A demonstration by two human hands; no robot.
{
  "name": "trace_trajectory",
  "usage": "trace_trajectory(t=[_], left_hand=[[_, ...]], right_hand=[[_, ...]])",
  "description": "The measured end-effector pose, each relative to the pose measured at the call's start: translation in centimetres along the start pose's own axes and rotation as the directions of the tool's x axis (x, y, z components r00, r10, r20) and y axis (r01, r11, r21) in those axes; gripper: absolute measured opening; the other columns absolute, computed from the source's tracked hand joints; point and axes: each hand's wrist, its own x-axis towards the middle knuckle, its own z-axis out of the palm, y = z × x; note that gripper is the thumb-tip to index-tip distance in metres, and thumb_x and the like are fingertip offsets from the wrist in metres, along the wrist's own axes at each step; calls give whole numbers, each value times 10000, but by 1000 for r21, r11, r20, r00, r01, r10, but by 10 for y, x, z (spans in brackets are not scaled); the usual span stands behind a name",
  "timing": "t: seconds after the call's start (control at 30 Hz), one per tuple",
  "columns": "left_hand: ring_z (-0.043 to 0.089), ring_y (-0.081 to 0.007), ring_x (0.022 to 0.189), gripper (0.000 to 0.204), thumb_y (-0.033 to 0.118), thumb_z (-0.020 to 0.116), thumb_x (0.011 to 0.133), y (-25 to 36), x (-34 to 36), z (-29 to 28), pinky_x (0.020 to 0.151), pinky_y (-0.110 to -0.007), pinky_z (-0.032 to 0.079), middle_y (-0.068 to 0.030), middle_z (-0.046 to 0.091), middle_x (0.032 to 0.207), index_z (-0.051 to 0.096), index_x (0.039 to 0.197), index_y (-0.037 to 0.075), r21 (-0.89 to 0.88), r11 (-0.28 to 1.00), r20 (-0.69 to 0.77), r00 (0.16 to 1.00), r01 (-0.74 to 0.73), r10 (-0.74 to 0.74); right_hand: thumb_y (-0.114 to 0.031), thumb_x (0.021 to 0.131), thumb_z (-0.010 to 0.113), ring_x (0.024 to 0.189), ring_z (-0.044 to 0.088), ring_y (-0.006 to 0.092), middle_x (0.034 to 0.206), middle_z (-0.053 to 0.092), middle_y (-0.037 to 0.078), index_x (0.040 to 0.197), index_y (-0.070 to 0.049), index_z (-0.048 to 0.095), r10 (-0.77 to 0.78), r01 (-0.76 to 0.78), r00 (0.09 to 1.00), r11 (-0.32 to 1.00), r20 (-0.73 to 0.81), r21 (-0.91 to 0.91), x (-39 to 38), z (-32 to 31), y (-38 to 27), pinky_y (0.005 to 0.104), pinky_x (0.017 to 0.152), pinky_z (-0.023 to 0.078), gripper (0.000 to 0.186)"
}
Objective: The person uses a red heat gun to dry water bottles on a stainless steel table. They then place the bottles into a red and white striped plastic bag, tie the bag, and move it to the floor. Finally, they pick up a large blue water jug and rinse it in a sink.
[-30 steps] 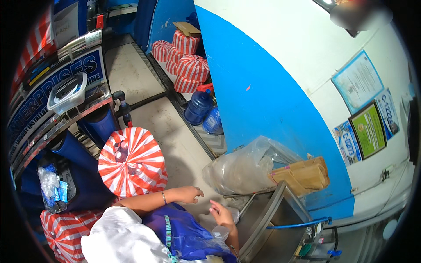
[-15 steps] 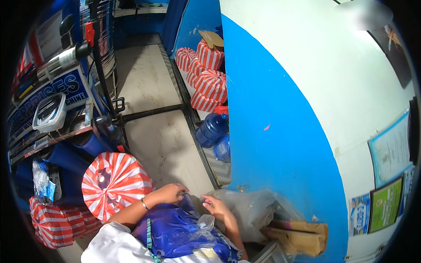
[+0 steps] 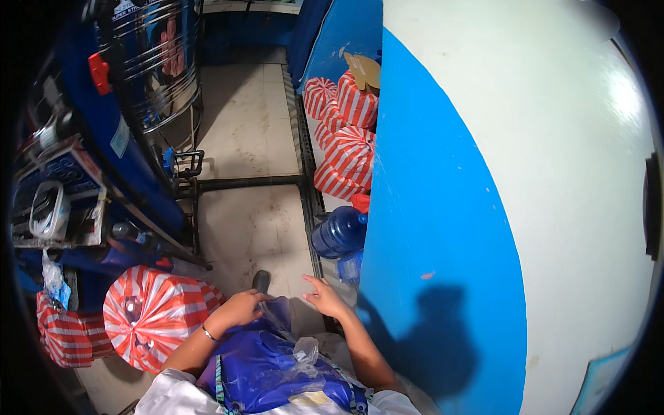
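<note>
My left hand (image 3: 240,309), with a bracelet on its wrist, is beside the upper edge of a blue plastic apron (image 3: 252,353) over my front. Its fingers are loosely bent and partly turned from view; nothing shows in them. To the right, my right hand (image 3: 324,297) hangs above the floor, thumb and forefinger apart, holding nothing. Left of my left hand lies a large round red-and-white striped bag (image 3: 162,311), tied in the middle. The dark tip of a shoe (image 3: 261,281) shows just past my left fingers.
A tiled floor (image 3: 252,221) runs ahead, crossed by a dark bar (image 3: 249,182). At right stand a blue water jug (image 3: 337,232), stacked striped bags (image 3: 349,152) and a blue-and-white wall panel (image 3: 429,207). Machinery with a plastic tub (image 3: 50,211) lines the left. Another striped bag (image 3: 66,332) lies there.
The view has shifted, so the wall notices and brown paper at right are mostly gone. My hands have moved further apart, the left one leftward. A shoe tip has come into view.
</note>
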Motion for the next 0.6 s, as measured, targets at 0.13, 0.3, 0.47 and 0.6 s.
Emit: trace_trajectory(t=[0.13,0.3,0.47,0.6], left_hand=[[616,-384,987,400,168,642,796,-26,59,-23,878,-445,494,-212,607,1106,605,1172,37,8,999,45,998,49,-50],[618,-397,967,398,180,649,787,-54,143,-59,861,-457,499,-220,612,1082,606,1152,29,43,997,62,995,71,-74],[619,-403,945,403,182,654,783,-83,195,-75,837,-473,504,-229,610,1059,596,1151,30,38,994,46,993,105,-106],[616,-405,949,418,190,654,792,-99,213,-64,829,-474,507,-236,606,1056,582,1174,37,67,978,123,971,197,-204]], right_hand=[[-256,894,647,1076,605,294,1248,567,227,1383,-141,473,-50,51,992,999,114,-5,75,-16,22,366,903,482,531],[-276,863,676,1180,543,368,1268,560,250,1371,-99,477,-19,35,993,989,119,-141,168,-30,80,409,998,424,574],[-298,757,756,1236,442,490,1345,438,315,1476,-157,294,284,-322,934,932,-217,-164,257,-66,168,464,1048,388,867],[-258,721,782,1283,331,561,1446,227,363,1514,-217,176,578,-605,750,796,-321,21,323,-112,228,489,1081,351,999]])
